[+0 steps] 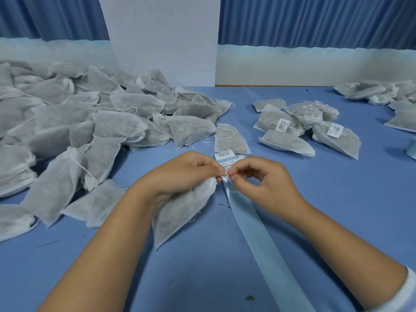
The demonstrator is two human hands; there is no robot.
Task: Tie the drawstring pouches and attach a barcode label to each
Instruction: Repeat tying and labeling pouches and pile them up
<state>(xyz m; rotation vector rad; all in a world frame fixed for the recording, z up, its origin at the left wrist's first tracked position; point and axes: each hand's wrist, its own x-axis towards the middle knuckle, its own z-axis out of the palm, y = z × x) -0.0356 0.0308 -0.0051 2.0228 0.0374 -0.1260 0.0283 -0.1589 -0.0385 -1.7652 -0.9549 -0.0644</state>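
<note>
Hands meet over the middle of the blue table [202, 278] in the head view, the only view. The left hand [180, 174] has its fingers curled round the gathered neck of a white mesh pouch [182, 212], whose filled body slants down towards the person and rests on the table. The right hand [265, 183] pinches the thin white drawstring [225, 175] between thumb and forefinger, right at the pouch's mouth, with its other fingers loosely curled.

A pale blue backing strip [254, 228] runs under the fingertips from the near edge. At its far end sit barcode labels [225, 155], each white with a black barcode and a blue band. The dark characters on the label nearest the fingers are too small to read.

Just beyond the labels lies a single pouch [230, 138] with a looped string. A large heap of unlabelled pouches [78, 122] fills the left side. On the right, a smaller group of labelled pouches [301, 124] carries white barcode stickers whose print cannot be read. A further pile [380, 92] lies at the far right edge.
</note>
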